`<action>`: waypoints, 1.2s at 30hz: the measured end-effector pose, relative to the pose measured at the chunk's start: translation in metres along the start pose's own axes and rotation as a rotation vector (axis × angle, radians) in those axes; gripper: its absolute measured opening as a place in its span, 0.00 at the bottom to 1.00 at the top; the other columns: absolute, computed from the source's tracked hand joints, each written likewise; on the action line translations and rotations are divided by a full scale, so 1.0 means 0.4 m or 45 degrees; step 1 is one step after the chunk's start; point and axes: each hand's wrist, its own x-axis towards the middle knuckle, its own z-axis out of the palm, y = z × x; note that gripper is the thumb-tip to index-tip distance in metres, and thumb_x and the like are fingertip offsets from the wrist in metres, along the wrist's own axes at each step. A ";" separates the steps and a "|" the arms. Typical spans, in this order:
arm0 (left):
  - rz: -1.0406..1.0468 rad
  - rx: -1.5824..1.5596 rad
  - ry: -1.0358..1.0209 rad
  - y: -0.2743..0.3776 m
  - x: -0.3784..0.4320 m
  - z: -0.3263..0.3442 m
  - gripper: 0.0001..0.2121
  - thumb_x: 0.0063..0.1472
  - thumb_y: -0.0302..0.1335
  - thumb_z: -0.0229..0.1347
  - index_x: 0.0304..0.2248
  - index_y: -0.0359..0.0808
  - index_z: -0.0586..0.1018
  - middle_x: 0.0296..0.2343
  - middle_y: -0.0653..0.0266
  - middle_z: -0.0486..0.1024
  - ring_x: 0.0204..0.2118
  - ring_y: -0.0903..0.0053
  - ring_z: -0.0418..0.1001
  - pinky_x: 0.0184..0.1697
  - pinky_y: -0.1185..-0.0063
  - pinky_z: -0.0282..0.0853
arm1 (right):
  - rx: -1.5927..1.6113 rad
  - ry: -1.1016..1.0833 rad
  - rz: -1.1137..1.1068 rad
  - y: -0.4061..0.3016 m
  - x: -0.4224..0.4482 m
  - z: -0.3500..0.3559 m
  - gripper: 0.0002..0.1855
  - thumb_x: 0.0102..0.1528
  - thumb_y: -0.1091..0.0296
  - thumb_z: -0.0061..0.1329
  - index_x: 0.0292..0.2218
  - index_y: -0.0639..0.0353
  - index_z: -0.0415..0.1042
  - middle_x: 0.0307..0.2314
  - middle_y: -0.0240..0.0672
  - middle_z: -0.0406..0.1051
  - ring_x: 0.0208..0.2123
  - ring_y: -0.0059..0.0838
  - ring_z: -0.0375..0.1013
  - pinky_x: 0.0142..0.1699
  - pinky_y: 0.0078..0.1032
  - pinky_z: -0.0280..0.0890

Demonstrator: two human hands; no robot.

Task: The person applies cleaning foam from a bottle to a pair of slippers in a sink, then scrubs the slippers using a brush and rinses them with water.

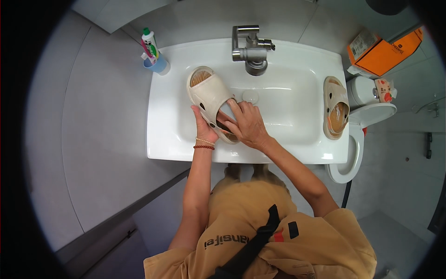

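Note:
A cream clog-style slipper (212, 90) is tilted over the left part of the white washbasin (296, 115). My left hand (205, 127) grips it from the left side, thumb along the outer edge and the other fingers mostly hidden beneath. My right hand (249, 123) reaches into the foot opening, holding a flat pale-grey object (228, 111) whose kind I cannot tell. Its fingers hide part of the slipper's heel end. The matching slipper (336, 108) rests on the basin's right rim, its brown insole showing.
A metal faucet (252, 52) overhangs the basin's back. On the left corner stands a blue cup (156, 64) with a toothpaste tube (150, 40) and toothbrush. To the right are a toilet (355, 146), a tissue pack (384, 90) and an orange box (386, 52).

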 end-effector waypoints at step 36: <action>-0.086 0.229 -0.182 0.128 0.050 -0.070 0.25 0.53 0.40 0.54 0.46 0.35 0.64 0.38 0.60 0.70 0.40 0.70 0.70 0.44 0.72 0.67 | -0.225 0.120 0.539 -0.036 0.016 0.045 0.25 0.44 0.53 0.52 0.41 0.58 0.66 0.24 0.41 0.65 0.24 0.37 0.70 0.24 0.29 0.64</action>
